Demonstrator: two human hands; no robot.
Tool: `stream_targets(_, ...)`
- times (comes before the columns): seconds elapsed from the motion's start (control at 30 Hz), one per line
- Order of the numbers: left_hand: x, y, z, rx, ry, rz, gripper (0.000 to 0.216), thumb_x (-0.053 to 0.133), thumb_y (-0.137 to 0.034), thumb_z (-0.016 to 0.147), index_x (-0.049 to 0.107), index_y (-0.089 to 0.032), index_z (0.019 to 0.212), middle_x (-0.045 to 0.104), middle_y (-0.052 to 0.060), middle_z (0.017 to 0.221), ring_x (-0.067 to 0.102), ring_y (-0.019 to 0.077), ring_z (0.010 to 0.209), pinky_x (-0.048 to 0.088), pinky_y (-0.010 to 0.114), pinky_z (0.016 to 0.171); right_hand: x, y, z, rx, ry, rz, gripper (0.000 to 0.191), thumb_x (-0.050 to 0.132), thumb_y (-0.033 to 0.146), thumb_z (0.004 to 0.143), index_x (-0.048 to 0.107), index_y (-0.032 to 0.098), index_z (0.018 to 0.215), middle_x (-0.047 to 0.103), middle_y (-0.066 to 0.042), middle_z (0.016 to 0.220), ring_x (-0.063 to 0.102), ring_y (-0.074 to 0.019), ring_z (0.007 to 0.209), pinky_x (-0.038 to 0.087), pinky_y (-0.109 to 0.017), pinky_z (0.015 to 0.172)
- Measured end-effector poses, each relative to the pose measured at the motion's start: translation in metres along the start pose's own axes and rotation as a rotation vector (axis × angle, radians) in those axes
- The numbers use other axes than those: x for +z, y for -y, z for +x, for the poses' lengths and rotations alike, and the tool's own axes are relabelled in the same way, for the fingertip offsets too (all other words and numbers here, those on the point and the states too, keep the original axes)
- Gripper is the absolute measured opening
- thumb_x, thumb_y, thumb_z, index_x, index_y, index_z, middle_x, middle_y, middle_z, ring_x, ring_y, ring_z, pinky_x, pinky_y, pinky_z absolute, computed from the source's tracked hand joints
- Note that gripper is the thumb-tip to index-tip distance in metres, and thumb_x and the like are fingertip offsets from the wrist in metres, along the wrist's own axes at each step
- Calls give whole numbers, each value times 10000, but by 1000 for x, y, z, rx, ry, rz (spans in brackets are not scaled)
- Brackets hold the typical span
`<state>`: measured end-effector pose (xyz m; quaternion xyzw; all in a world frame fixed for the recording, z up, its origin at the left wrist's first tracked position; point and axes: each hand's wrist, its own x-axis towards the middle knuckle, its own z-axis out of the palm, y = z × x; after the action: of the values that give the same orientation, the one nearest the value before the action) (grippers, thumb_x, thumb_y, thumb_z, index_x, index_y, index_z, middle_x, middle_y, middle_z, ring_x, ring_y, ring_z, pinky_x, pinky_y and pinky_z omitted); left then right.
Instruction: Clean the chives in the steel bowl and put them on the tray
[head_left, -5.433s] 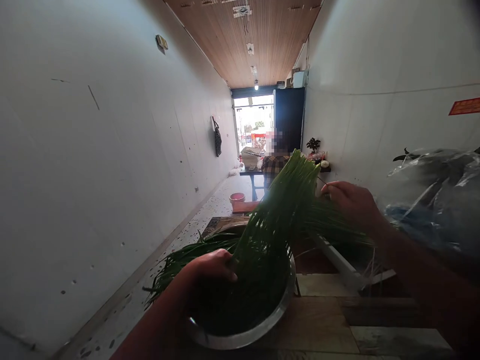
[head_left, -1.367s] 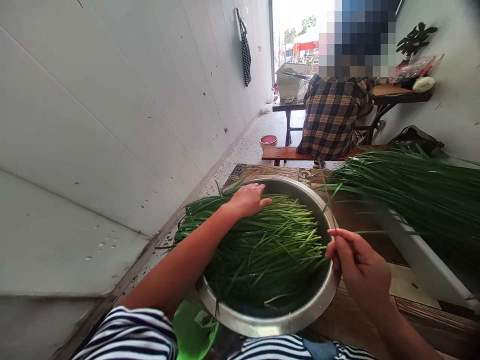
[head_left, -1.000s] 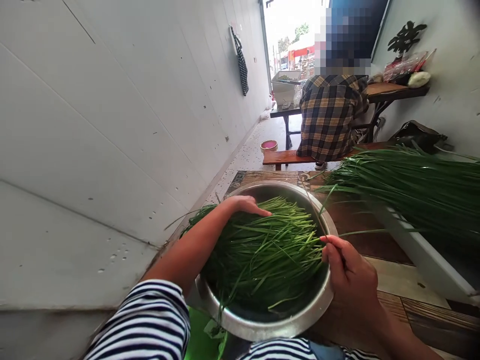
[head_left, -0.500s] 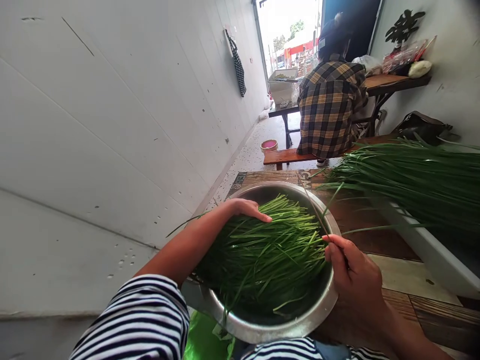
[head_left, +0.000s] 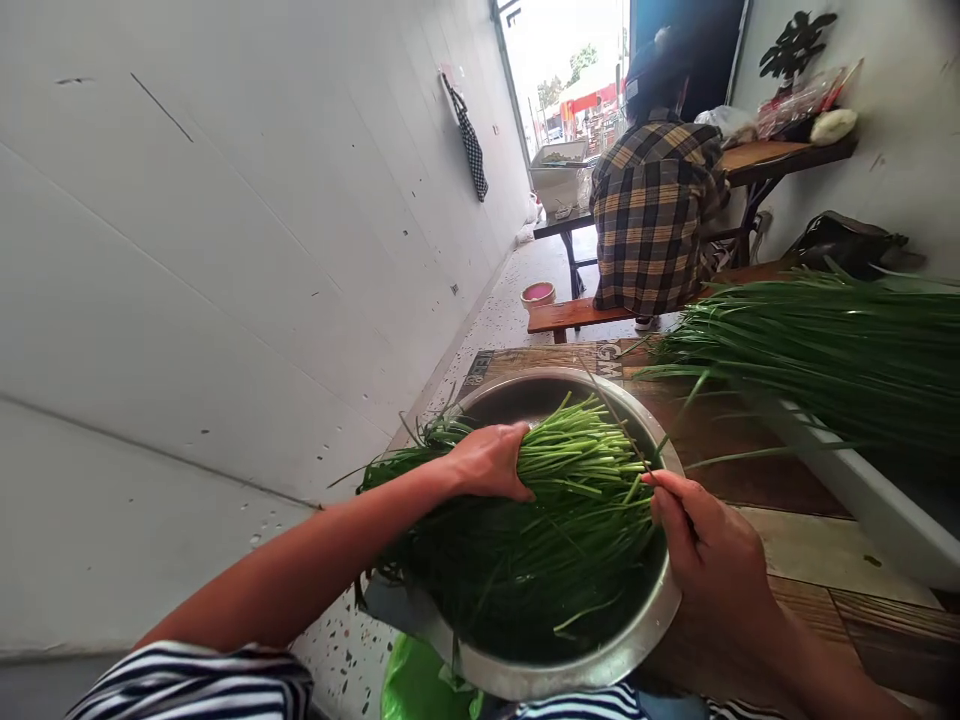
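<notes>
A wide metal bowl (head_left: 660, 620) sits on the wooden table in front of me, heaped with long green chives (head_left: 570, 520) whose cut ends point right. My left hand (head_left: 487, 460) curls over the top of the bundle and grips it near the middle. My right hand (head_left: 701, 545) is at the bowl's right rim, fingers closed in a pinch on a thin chive stalk (head_left: 622, 425) that sticks up and back. A second large pile of chives (head_left: 817, 345) lies to the right on the table.
A white wall runs along the left. Ahead, a person in a plaid shirt (head_left: 652, 215) sits on a wooden bench (head_left: 570, 315) at a table. A pink bowl (head_left: 538, 293) stands on the floor. A white ledge (head_left: 847, 480) lies under the right chive pile.
My left hand has gone from resting flat on the chives to gripping the bundle and pulling it up and toward me. The right hand stays pinched on its stalk at the rim.
</notes>
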<state>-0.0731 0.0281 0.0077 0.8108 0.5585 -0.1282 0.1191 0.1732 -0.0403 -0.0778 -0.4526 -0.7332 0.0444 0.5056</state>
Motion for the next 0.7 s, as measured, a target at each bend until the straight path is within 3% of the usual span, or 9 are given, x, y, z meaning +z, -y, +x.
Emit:
stream_targets(0.17, -23, -2, 9, -50, -98, 190, 609, 687, -461, 600, 522, -167, 1107, 674, 113, 942, 643, 298, 861, 457, 319, 675, 1, -1, -1, 0, -5, -24, 170, 467, 208, 925, 596, 168, 1029, 735, -59, 889, 701, -163, 737, 544, -247, 690)
stream_targets(0.3, -37, 4, 18, -69, -209, 280, 613, 672, -440, 638, 488, -169, 1156, 676, 115, 922, 646, 303, 847, 455, 347, 729, 0, -1, -2, -8, -4, -44, 171, 469, 208, 923, 603, 168, 1022, 737, -60, 885, 700, -165, 722, 542, -249, 680)
stream_targets(0.43, -18, 8, 23, -126, -316, 289, 551, 608, -408, 730, 463, -141, 1190, 664, 155, 973, 625, 310, 945, 393, 427, 906, -1, 1, -3, -19, -2, -50, 169, 463, 205, 926, 601, 169, 1018, 736, -59, 862, 697, -163, 694, 538, -247, 667)
stream_targets(0.53, 14, 5, 22, -139, -270, 242, 623, 593, -343, 751, 398, -112, 1296, 572, 219, 1215, 534, 319, 1144, 336, 434, 992, -1, 3, -3, -30, -4, -46, 170, 454, 212, 931, 598, 169, 1011, 736, -62, 850, 697, -165, 685, 538, -248, 658)
stream_targets(0.6, 29, 3, 20, -115, -213, 223, 748, 611, -285, 728, 309, -73, 1379, 417, 247, 1390, 386, 323, 1304, 257, 432, 1067, -1, 3, -3, -26, 3, -40, 174, 449, 219, 933, 597, 168, 1009, 736, -63, 847, 698, -169, 689, 540, -252, 656)
stream_targets(0.7, 21, 1, 15, -68, -69, 179, 916, 656, -301, 688, 202, -42, 1440, 243, 248, 1495, 229, 321, 1394, 163, 443, 1120, -2, 3, -3, 5, 19, -22, 182, 445, 224, 930, 603, 172, 1006, 734, -56, 834, 696, -168, 674, 538, -252, 637)
